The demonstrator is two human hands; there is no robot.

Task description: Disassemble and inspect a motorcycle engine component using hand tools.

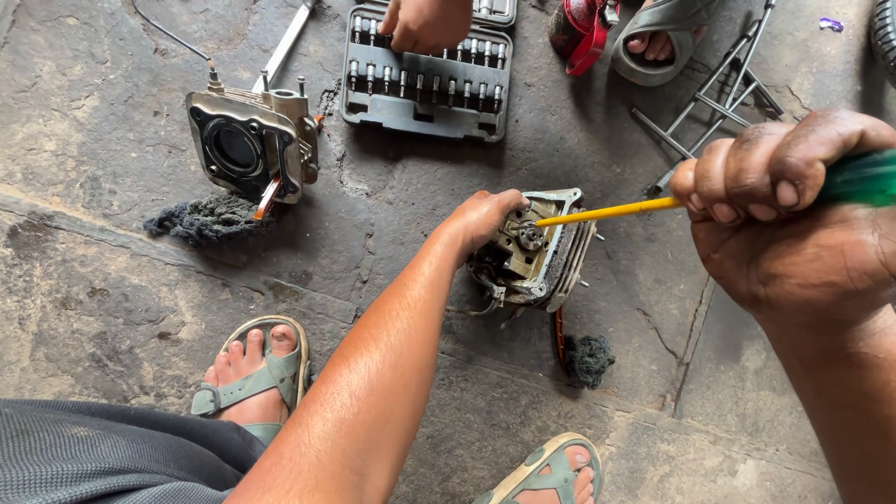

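Note:
A small grey engine cylinder head (551, 271) with cooling fins stands on the stone floor at centre. My left hand (481, 219) grips its left side and holds it steady. My right hand (793, 205), close to the camera at the right, is shut on a screwdriver (611, 212) with a green handle and a yellow shaft. The tip of the shaft rests on a round part inside the head's open top.
A second engine casting (250, 142) sits on a dark rag (201, 221) at upper left, with a wrench (285, 45) behind it. Another person's hand (425, 23) reaches into a grey socket case (425, 89); their sandalled foot (658, 42) is nearby. Metal rods (714, 98) lie at upper right. My sandalled feet (257, 373) are below.

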